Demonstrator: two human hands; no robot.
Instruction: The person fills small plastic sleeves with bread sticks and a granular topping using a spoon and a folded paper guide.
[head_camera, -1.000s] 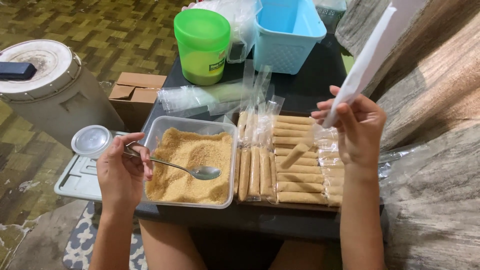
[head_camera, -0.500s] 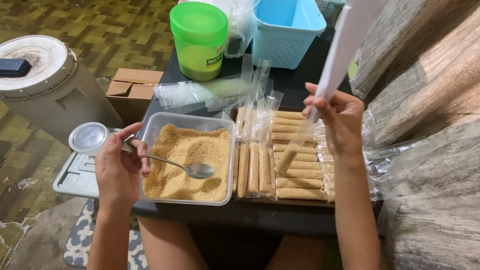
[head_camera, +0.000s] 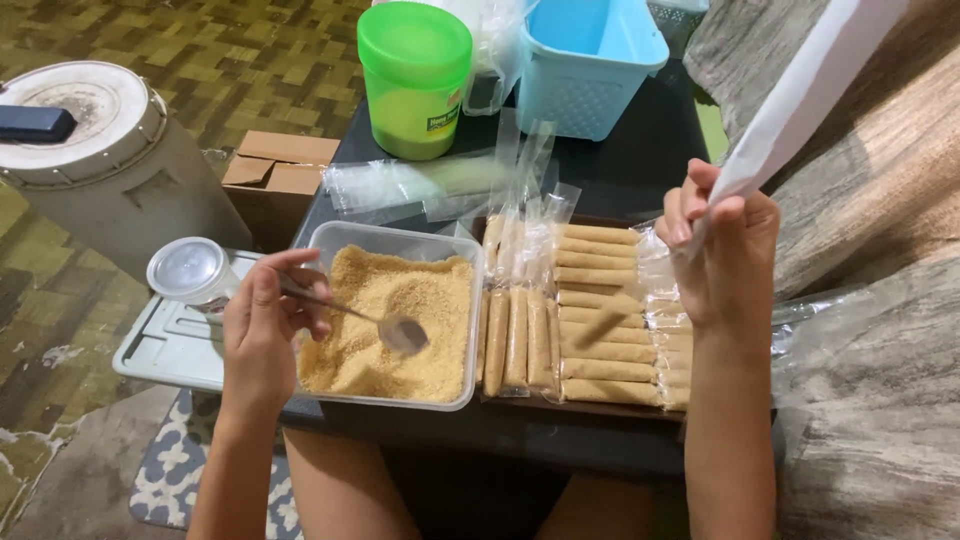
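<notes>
Spoon (head_camera: 385, 325) pinched in left hand (head_camera: 262, 335) over crumbs (head_camera: 395, 325) at seven o'clock; right hand (head_camera: 722, 255) grips a slim bag (head_camera: 800, 105). Level each scoop, keep bag mouth upright.

Floor (head_camera: 200, 40): worn patterned tiles, brown and olive, stained and patchy at lower left. Small grey mat with white floral print (head_camera: 170, 480) on it near the bottom edge. Dark tabletop (head_camera: 640, 160) in the centre, black surface. Left of it a large round grey bin with pale lid (head_camera: 100, 150), a small dark flat object resting on the lid. Brown cardboard box (head_camera: 275, 170) on the floor between bin and tabletop, flaps open. Right side: sofa or cushion in grey-brown streaked fabric (head_camera: 880, 250), running top to bottom. Light even, indoor, soft shadows; no walls or windows in view.
</notes>
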